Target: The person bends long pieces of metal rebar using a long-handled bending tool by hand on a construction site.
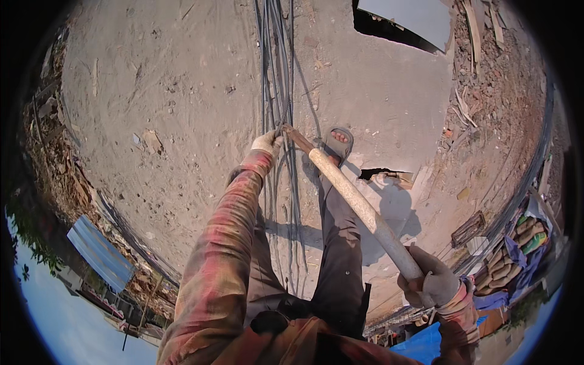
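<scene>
My right hand (431, 281), in a grey glove, is wrapped round the near end of a long pipe-handled bar (359, 204). The pipe is pale and worn, with a narrower rusty brown end reaching to the rods in front of me. There my left hand (267, 145), in a whitish glove, is closed on a thin steel rod (284, 118) beside the bar's tip. The exact joint between tip and rod is too small to make out. A bundle of long dark steel rods (266, 61) lies on the ground, running away from me and passing back between my legs.
My sandalled right foot (338, 141) stands just right of the rods. Two dark holes break the dusty ground (182, 79), one (378, 173) right of my leg, another (389, 33) farther off beside a grey panel (413, 18). Rubble (486, 91), wood scraps and sacks (514, 261) line the right side.
</scene>
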The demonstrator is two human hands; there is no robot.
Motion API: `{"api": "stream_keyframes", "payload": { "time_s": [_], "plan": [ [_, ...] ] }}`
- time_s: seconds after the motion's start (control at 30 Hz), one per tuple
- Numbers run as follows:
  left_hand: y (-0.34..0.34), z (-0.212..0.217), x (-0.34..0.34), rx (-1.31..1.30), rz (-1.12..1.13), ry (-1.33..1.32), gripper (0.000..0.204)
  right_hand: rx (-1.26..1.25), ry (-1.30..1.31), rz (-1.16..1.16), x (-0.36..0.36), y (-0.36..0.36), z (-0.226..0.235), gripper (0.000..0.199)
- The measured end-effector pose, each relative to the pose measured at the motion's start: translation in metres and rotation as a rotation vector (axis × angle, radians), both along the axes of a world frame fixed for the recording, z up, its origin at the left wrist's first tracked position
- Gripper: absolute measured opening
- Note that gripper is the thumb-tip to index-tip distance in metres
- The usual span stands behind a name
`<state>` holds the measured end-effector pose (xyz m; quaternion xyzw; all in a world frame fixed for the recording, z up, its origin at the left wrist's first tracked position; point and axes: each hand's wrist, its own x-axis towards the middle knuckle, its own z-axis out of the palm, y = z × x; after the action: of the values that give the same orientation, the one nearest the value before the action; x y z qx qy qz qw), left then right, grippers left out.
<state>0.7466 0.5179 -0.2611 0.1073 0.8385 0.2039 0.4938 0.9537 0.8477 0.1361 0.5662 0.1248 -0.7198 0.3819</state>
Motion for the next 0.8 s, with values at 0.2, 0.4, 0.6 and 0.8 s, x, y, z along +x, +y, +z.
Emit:
{"api": "stream_keyframes", "payload": {
  "time_s": [0.2,0.4,0.6,0.8],
  "plan": [
    [0.038,-0.026,0.033,0.092,0.058,-0.092,0.033,-0.085,-0.164,-0.01,-0.044,0.045,0.018,0.066],
    [0.065,-0.042,0.043,-0.051,-0.017,-0.104,0.041,-0.18,-0.182,-0.077,-0.079,0.055,0.024,0.065],
    [0.092,-0.031,0.042,-0.09,-0.01,-0.111,0.04,-0.312,-0.137,-0.129,-0.103,0.097,-0.011,0.064],
    [0.092,-0.026,0.042,-0.078,0.002,-0.087,0.038,-0.234,-0.186,0.125,-0.101,0.11,-0.015,0.055]
  ]
}}
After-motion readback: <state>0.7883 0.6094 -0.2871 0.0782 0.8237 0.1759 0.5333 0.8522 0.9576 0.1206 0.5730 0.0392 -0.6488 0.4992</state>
